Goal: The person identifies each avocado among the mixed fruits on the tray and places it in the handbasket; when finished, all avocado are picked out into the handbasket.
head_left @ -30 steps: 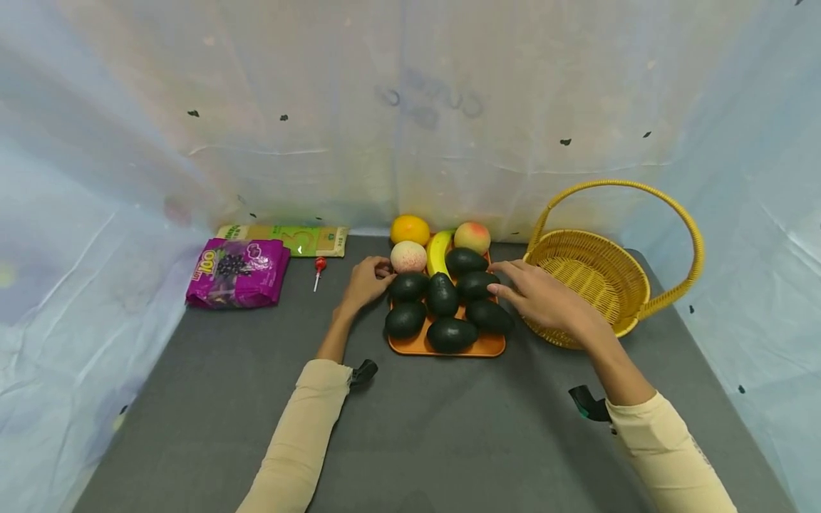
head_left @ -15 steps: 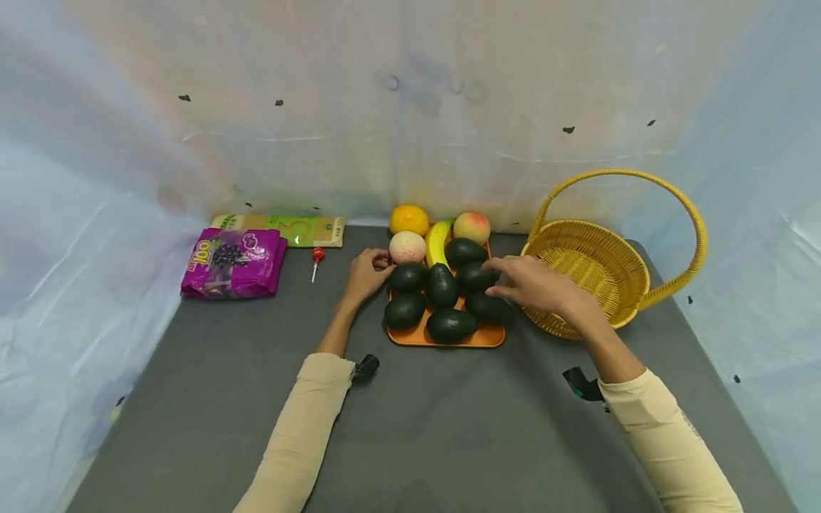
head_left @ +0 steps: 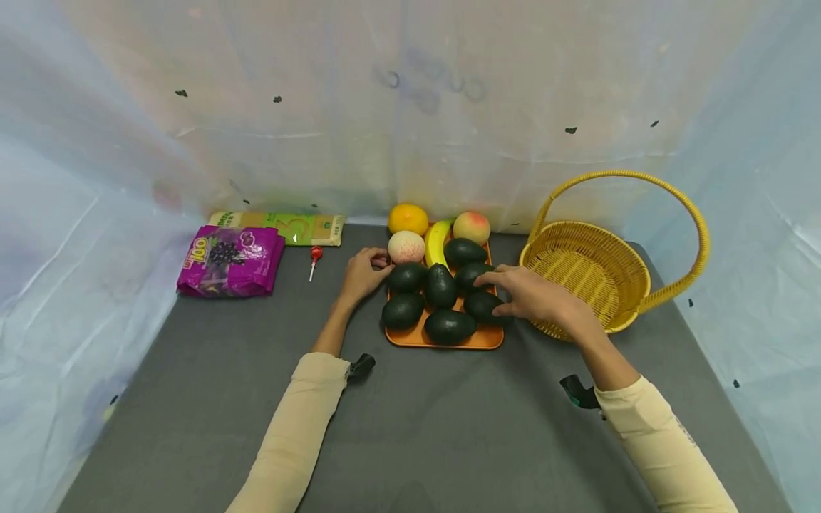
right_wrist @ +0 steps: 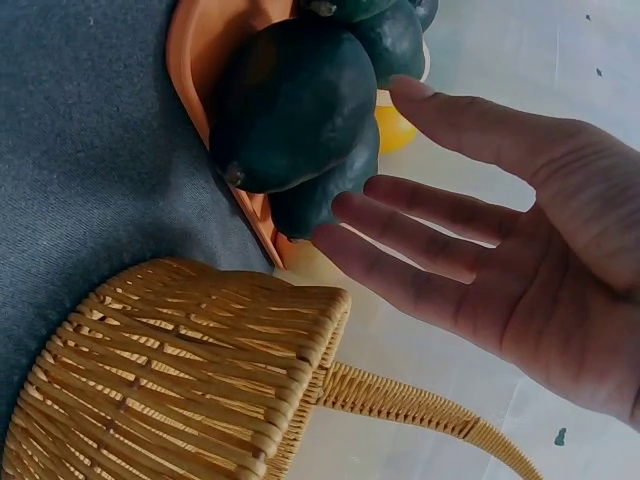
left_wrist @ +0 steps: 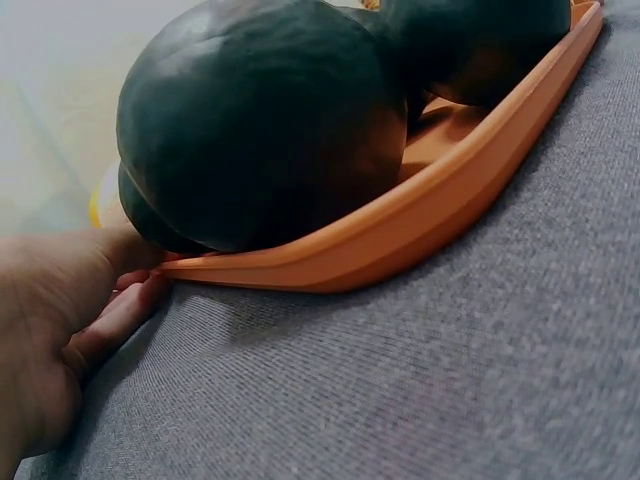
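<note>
Risk, judged: the orange tray, lying flat on the grey tabletop, carries seven dark avocados packed close together; a grasp on the middle-right avocado could knock the front-right avocado just beside it; rounded sides and a low rim would let that one roll out toward the wicker basket; an off-centre pinch could also let a smooth avocado slip; if the left hand pulled or lifted its edge, the tray might tilt and shift the load, including the speckled pale fruit near those fingers.

Pose: right hand comes in from the tray's right side, over the two right-hand avocados; in the right wrist view its fingers are extended and its thumb stands well apart from them, nothing held; whether a fingertip touches an avocado, cannot tell; left hand sits at the tray's left edge, fingers bent, thumb and fingers together on the rim in what reads as a pinch; exact finger contact partly hidden; both forearms reach forward, sleeves on.
</note>
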`<control>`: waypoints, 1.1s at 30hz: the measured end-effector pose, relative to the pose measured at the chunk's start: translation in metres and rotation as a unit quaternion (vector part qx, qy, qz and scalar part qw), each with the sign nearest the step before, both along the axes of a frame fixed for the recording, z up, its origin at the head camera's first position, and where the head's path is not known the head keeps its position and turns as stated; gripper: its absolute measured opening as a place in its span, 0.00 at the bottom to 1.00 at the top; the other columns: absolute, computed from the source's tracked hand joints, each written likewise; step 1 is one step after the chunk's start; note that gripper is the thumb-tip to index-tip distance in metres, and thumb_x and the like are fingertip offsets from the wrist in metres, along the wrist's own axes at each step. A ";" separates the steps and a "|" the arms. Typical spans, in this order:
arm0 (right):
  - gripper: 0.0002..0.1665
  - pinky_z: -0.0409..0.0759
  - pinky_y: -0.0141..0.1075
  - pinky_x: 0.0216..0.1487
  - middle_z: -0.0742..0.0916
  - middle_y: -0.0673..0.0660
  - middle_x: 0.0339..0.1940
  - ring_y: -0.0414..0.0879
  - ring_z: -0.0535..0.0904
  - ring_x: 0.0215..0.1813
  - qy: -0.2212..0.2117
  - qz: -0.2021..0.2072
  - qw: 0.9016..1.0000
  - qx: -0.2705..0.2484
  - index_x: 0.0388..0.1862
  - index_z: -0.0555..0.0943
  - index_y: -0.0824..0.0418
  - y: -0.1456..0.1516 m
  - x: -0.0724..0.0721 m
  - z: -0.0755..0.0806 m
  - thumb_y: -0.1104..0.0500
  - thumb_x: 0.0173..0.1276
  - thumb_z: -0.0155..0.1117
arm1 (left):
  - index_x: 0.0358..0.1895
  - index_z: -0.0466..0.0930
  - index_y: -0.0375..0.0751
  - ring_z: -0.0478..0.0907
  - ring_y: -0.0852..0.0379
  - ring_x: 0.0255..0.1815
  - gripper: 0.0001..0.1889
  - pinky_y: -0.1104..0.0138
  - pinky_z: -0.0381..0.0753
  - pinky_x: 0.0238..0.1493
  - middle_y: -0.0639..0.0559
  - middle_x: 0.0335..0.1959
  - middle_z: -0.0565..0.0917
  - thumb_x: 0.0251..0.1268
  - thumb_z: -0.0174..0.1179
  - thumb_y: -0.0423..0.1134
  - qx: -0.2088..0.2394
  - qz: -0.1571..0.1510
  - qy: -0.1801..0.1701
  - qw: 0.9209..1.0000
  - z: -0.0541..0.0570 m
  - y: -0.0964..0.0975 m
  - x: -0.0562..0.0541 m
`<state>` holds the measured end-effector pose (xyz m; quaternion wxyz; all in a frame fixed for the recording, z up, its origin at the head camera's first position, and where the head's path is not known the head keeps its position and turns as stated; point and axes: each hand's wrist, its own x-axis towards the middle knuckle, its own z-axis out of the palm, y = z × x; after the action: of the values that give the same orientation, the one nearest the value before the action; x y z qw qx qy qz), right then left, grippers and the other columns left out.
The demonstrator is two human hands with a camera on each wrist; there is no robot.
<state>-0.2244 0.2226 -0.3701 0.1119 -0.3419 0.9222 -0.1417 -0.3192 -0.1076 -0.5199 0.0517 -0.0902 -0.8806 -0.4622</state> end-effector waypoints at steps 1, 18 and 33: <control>0.31 0.83 0.50 0.51 0.85 0.67 0.59 0.58 0.84 0.51 -0.002 0.001 1.000 -0.001 0.66 0.81 0.66 0.000 -0.001 -0.001 0.66 0.63 0.77 | 0.60 0.83 0.30 0.87 0.41 0.53 0.21 0.49 0.80 0.66 0.34 0.53 0.84 0.68 0.70 0.38 0.001 0.000 0.001 1.000 0.001 0.000 0.000; 0.32 0.85 0.52 0.54 0.83 0.68 0.60 0.59 0.84 0.54 0.010 -0.005 1.000 0.007 0.65 0.81 0.64 0.000 0.000 -0.020 0.66 0.61 0.79 | 0.60 0.83 0.31 0.86 0.41 0.52 0.20 0.48 0.78 0.67 0.34 0.52 0.83 0.69 0.68 0.37 0.001 0.004 0.008 1.000 -0.002 0.002 -0.001; 0.33 0.83 0.53 0.59 0.83 0.67 0.61 0.60 0.83 0.60 -0.009 -0.014 1.000 0.018 0.66 0.82 0.61 -0.002 -0.001 -0.021 0.65 0.61 0.79 | 0.60 0.83 0.34 0.86 0.43 0.53 0.20 0.47 0.74 0.70 0.37 0.53 0.84 0.69 0.68 0.40 -0.017 0.011 0.000 1.000 0.001 0.004 0.001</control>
<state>-0.2253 0.2208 -0.3914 0.1246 -0.3253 0.9284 -0.1296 -0.3178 -0.1038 -0.5193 0.0555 -0.0818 -0.8895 -0.4462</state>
